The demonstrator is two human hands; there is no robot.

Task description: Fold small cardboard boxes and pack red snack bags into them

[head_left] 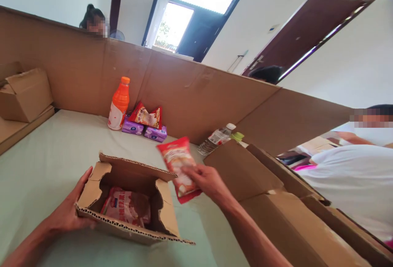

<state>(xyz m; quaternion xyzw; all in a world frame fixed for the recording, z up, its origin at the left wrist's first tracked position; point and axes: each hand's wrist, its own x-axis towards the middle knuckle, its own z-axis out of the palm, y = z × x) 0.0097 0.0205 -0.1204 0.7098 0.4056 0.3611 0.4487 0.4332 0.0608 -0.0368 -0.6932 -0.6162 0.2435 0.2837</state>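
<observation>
An open cardboard box (135, 165) rests on the pale cloth, its flaps raised. My left hand (72, 207) is closed on its left side, thumb along the wall and fingers partly hidden beneath. Inside lies a red and white snack packet (127, 205) with a brown picture. To the right of the box, my right hand (205, 181) pinches a red snack packet (178, 158) by its right edge, holding it tilted above the cloth. This packet has a white middle with light round shapes printed on it.
An orange drink bottle (119, 105), two purple tissue packs (156, 133) and another snack packet (146, 115) stand by the cardboard wall (184, 91). A clear water bottle (215, 140) leans near the cardboard boxes (245, 173) at right. Other people are beyond the wall.
</observation>
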